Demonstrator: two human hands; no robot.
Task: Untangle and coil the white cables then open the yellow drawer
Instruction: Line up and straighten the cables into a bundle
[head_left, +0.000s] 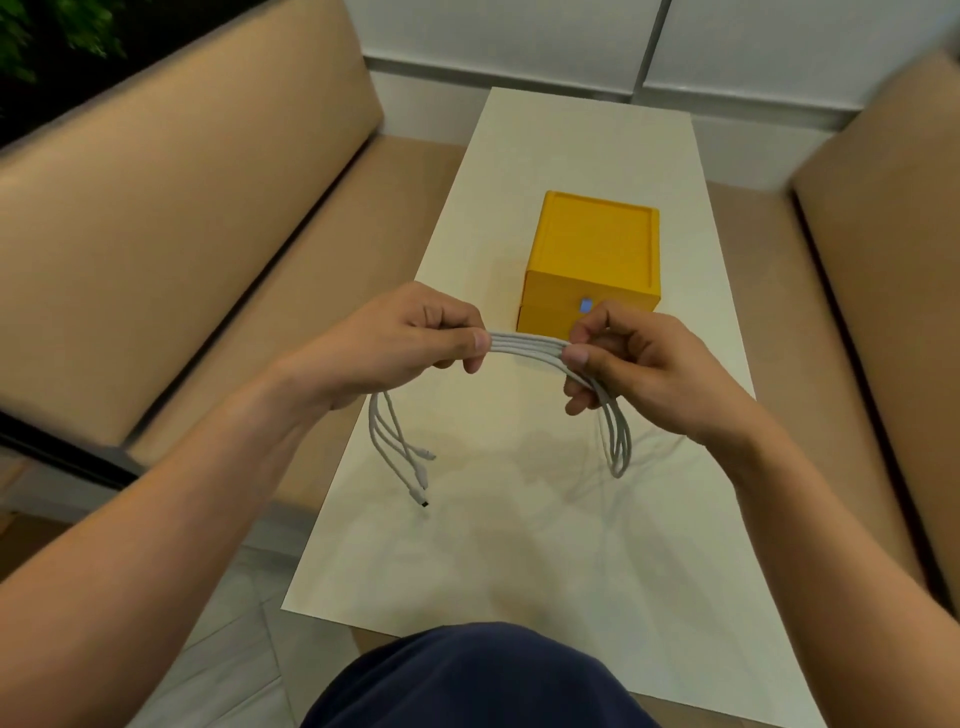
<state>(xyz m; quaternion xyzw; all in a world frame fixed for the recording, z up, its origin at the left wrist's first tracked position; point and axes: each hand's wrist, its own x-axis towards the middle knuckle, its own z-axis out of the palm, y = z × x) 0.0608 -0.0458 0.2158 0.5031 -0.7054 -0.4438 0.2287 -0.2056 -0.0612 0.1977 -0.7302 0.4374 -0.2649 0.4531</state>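
Note:
Several strands of white cables (524, 344) stretch side by side between my two hands, above the table. My left hand (410, 343) pinches the bundle at its left end, and loose plug ends dangle below it. My right hand (628, 364) grips the bundle's right end, where the strands hang down in loops. Behind my hands stands the yellow drawer box (597, 244), its drawer front shut, with a small blue handle partly hidden by my right fingers.
A narrow white table (519, 519) runs away from me between two tan sofas (182, 234). A white wall panel closes the far end. My knee in dark blue cloth (467, 680) sits at the table's near edge.

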